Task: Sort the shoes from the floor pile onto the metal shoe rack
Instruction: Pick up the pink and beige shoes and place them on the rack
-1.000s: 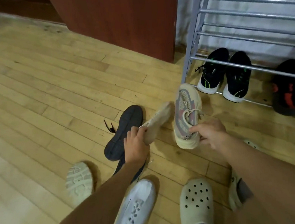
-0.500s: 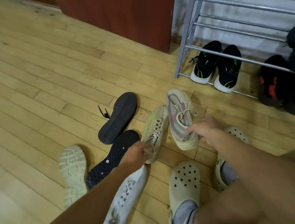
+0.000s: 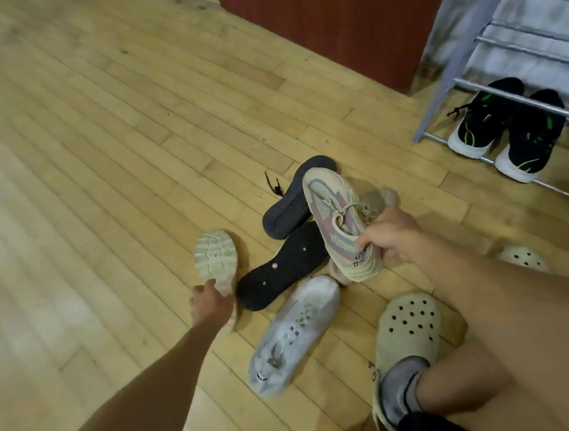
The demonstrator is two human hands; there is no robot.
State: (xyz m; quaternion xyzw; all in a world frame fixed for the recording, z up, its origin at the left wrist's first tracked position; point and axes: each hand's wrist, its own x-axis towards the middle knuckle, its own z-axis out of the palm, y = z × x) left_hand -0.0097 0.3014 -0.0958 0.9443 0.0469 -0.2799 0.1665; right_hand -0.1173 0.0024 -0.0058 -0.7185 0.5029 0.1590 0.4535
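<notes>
a beige and pink sneaker [image 3: 336, 217] is gripped by the right hand [image 3: 393, 236] over the floor pile. the left hand [image 3: 211, 302] is laid on an upturned cream shoe [image 3: 216, 255]; whether its fingers are curled cannot be told. a black pair [image 3: 484, 118] is seen on the metal shoe rack [image 3: 448, 63], far right.

Floor [image 3: 99, 162]: pale wood planks, low sheen, scuffed. Shoe rack [image 3: 437, 109]: metal, matt grey upright, shiny rails. Beige sneaker [image 3: 335, 224], left of rack: knit mesh cloth, matt. Black sole [image 3: 281, 270], further left: rubber, matt. Clog [image 3: 407, 335], below rack: perforated plastic-like, matt.
</notes>
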